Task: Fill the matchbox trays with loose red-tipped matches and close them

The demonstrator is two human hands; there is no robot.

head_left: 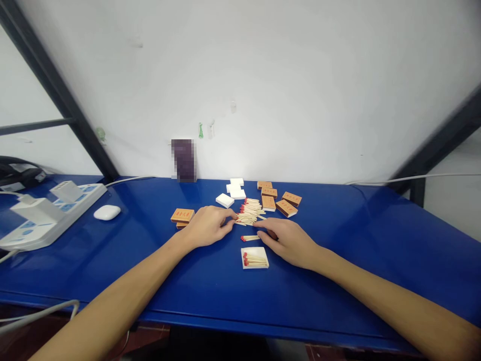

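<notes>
A loose pile of red-headed wooden matches [252,208] lies mid-desk. My left hand [210,225] is at the pile's left edge, thumb and index finger closed around match heads there; how many is unclear. From the right, my right hand [291,240] reaches in with its index finger stretched to the ends of the nearest matches, the thumb apart and nothing visibly gripped. Just below, a small separate row of matches [250,238] lies by my right thumb. Nearer to me is a white matchbox tray [259,251] with several matches in it.
White trays [237,193] lie behind the pile. Several orange-brown matchboxes [287,208] are scattered to the right; stacked matchboxes [183,215] sit beside my left hand. Farther left are a white earphone case [107,212] and a power strip [67,213] with chargers. A wall backs the blue desk [180,291].
</notes>
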